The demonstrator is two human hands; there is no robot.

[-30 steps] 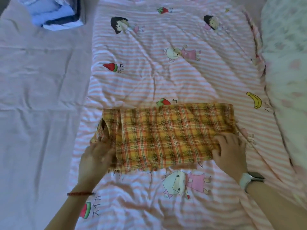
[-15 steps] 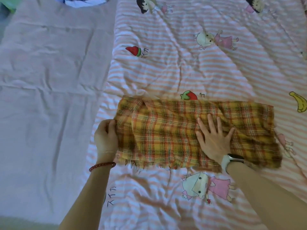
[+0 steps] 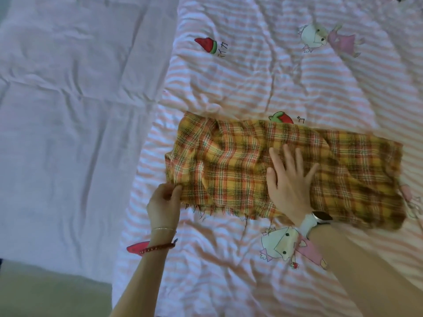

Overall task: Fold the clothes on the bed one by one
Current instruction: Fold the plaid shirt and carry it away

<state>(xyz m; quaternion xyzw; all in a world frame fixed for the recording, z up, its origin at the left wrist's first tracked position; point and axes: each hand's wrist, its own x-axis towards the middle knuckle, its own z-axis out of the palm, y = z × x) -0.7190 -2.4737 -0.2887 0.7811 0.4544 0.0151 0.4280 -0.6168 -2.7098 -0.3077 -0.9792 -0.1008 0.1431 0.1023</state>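
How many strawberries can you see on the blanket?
1 clear strawberry, peeking out above the plaid cloth on the striped blanket. More may hide under the cloth.

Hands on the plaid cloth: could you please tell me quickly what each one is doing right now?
Left hand: pinches the near left corner of the plaid cloth.
Right hand: open, fingers spread, pressing flat on the cloth's middle.
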